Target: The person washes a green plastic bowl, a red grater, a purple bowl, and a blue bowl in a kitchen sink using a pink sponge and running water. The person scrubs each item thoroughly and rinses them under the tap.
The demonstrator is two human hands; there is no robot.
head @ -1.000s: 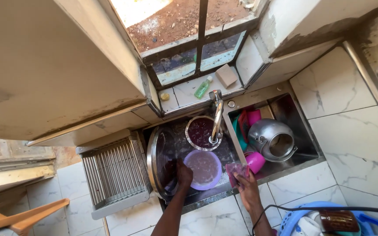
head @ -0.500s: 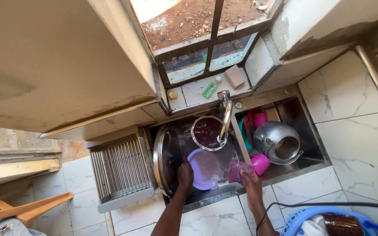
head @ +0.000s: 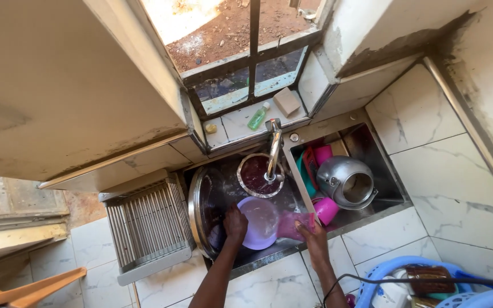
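Two grips: left hand (head: 235,221) clasps purple plate (head: 259,221), right hand (head: 314,236) clutches pink cup (head: 292,226).

Lilac plate (head: 259,221), pink cup (head: 326,210), silver kettle (head: 346,181), green bottle (head: 257,117)

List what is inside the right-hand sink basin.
In the right sink basin lie a metal kettle, a pink cup, another pink piece and green items. Whatever lies under the kettle is hidden.
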